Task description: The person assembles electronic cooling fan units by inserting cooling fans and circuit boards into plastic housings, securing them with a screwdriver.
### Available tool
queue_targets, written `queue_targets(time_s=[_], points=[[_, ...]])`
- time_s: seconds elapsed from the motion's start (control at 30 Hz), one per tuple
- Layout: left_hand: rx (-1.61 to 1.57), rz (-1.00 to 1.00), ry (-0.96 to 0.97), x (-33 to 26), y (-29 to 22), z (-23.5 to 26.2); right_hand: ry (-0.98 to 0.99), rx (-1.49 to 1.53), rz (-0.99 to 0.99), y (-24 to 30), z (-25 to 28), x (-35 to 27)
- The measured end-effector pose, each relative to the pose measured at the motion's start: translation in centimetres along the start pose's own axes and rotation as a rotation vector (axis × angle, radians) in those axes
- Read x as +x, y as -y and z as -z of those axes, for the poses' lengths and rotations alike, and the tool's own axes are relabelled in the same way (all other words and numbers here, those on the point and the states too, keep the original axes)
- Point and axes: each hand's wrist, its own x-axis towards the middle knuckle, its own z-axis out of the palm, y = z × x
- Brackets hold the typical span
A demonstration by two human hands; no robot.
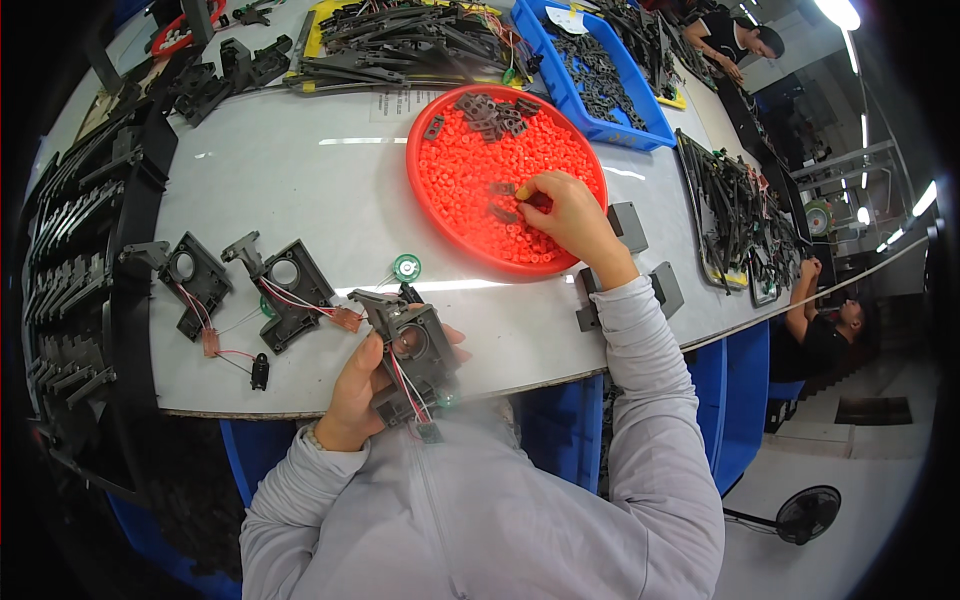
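Red beads (470, 170) sit under the right hand (562, 215) fingers pinching one, left hand (362, 385) gripping an unfinished housing (412, 352); two housings (245, 285) wait beside.

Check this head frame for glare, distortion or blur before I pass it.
Head view: strong fisheye bending, the table edge curves and the corners go black; ceiling lights streak white glare across the grey tabletop; centre is sharp, with the left hand on a black housing and the right hand in the red tray.
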Motion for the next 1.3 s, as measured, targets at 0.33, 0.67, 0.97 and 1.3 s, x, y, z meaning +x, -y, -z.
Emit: queue_targets(time_s=[0.33, 0.67, 0.97, 1.3], points=[[0.013, 0.004, -0.007, 0.0, -0.1, -0.1, -0.191, 0.124, 0.064, 0.9, -0.5, 0.9], [-0.021, 0.025, -0.033, -0.1, -0.2, -0.3, -0.155, -0.001, 0.16, 0.8, -0.6, 0.9], [-0.007, 0.021, -0.03, 0.0, -0.3, -0.4, -0.195, 0.006, 0.226, 0.6, -0.7, 0.6], [0.0, 0.01, -0.021, 0.0, -0.1, -0.2, -0.185, -0.076, 0.323, 0.2, 0.1, -0.8]])
